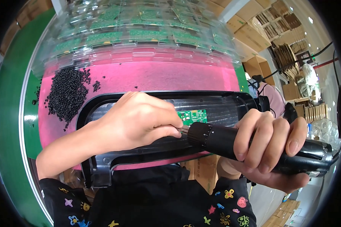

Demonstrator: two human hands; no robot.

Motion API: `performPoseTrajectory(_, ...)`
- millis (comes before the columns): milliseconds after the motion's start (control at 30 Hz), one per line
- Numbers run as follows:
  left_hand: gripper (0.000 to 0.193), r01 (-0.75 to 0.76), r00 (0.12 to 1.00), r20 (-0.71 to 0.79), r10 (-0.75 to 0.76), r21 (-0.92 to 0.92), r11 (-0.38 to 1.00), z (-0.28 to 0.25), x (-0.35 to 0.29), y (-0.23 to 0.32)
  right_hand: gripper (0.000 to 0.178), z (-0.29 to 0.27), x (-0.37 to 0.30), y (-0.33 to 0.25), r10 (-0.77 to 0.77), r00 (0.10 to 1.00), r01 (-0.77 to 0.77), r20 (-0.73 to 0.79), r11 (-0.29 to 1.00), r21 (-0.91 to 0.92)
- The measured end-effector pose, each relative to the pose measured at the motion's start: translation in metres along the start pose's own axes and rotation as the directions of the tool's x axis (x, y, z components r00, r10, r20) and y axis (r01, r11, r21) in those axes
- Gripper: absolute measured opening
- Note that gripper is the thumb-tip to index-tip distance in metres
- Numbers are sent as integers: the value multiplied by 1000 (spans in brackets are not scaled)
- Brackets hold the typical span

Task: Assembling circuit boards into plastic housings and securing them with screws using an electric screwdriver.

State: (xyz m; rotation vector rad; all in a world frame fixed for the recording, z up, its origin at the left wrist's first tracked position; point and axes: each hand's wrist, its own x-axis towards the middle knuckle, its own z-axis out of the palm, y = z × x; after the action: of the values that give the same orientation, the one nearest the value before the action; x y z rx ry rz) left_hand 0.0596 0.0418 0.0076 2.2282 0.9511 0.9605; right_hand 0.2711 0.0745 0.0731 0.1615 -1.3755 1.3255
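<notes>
My right hand (267, 142) is wrapped round a black electric screwdriver (223, 140), held nearly level with its tip to the left. Its short metal bit (184, 129) reaches the fingertips of my left hand (140, 121). Those fingers are pinched together at the bit's end; whatever small thing they hold is hidden. Under both hands lies a large black plastic housing (147, 152), shallow like a tray with raised rims. A green circuit board (195, 115) sits inside it, partly covered by my left hand and the screwdriver.
A pile of small black screws (66, 90) lies on the pink mat (151, 77) at the left. Clear plastic trays (140, 45) with green circuit boards are stacked at the back. Cardboard boxes (254, 34) and a person in pink (272, 96) are at the right.
</notes>
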Motion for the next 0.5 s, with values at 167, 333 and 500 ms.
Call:
performPoseTrajectory(167,43,172,975,127,-180,73,982,0,-4,9,50,-27,-4,-8,156,985,-139,81,973,-183)
performPoseTrajectory(333,50,62,971,198,-133,330,942,8,-7,1,56,-56,-26,-4,232,947,-291,-220,912,-290)
performPoseTrajectory(500,50,84,963,214,-164,341,936,6,-6,6,56,-63,-29,1,235,937,-306,-259,908,-286)
